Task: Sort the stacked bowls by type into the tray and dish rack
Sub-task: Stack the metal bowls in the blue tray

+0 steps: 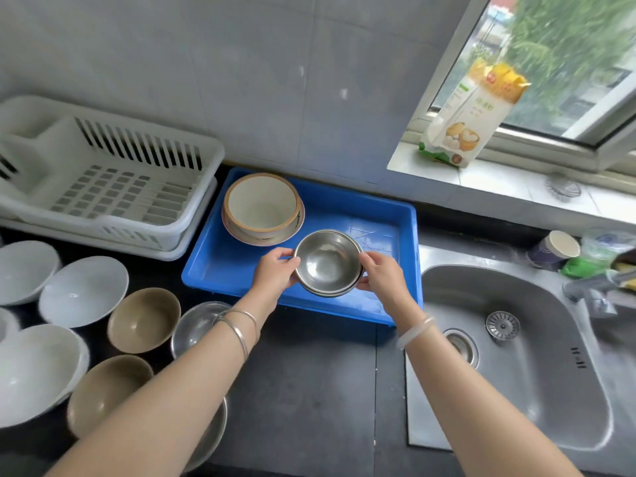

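A small stack of steel bowls (327,261) is held over the front of the blue tray (406,235). My left hand (275,270) grips its left rim and my right hand (380,275) grips its right rim. At the tray's back left a cream bowl (261,204) sits on a patterned plate (241,235). The white dish rack (113,187) stands left of the tray with nothing in it. On the dark counter at the left lie white bowls (82,290), two tan bowls (142,320), and steel bowls (194,327) partly hidden by my left arm.
A steel sink (516,356) lies to the right, with a drain strainer (502,325). A flour bag (464,115) leans on the window sill. A paper cup (554,251) and green items sit by the tap at the far right.
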`<control>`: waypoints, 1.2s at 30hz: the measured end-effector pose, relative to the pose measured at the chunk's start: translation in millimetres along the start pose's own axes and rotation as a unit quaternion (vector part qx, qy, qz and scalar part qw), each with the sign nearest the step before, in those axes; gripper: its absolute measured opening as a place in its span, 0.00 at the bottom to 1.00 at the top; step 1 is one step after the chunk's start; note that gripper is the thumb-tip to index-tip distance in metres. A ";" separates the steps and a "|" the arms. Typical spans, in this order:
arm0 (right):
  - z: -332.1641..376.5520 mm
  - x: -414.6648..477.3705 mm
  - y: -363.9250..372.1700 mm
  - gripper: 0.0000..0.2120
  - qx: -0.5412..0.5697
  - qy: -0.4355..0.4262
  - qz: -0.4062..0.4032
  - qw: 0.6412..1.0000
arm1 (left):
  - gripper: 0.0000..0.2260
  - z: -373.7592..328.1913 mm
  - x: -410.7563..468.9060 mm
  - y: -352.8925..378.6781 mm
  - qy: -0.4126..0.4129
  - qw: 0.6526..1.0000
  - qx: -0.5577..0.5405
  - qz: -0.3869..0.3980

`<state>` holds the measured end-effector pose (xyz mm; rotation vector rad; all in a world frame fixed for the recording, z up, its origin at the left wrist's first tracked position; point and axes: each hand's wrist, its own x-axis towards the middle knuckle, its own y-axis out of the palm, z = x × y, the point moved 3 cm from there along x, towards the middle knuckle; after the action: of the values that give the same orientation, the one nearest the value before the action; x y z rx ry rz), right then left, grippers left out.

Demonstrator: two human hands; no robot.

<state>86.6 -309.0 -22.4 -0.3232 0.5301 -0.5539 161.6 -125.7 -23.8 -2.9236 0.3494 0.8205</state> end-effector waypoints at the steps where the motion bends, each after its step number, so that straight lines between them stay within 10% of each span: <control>1: -1.4 6.3 0.4 0.13 0.014 0.006 -0.006 1.000 | 0.06 -0.4 8.0 3.6 -0.003 1.000 -0.001 0.001; 36: -40.7 81.4 37.6 0.14 0.265 0.142 -0.047 0.952 | 0.05 34.4 102.0 54.9 -0.060 0.990 -0.120 0.053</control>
<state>138.3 -331.4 -103.2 0.2499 0.6208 -0.8173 215.8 -194.0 -107.5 -3.0759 0.4257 1.1229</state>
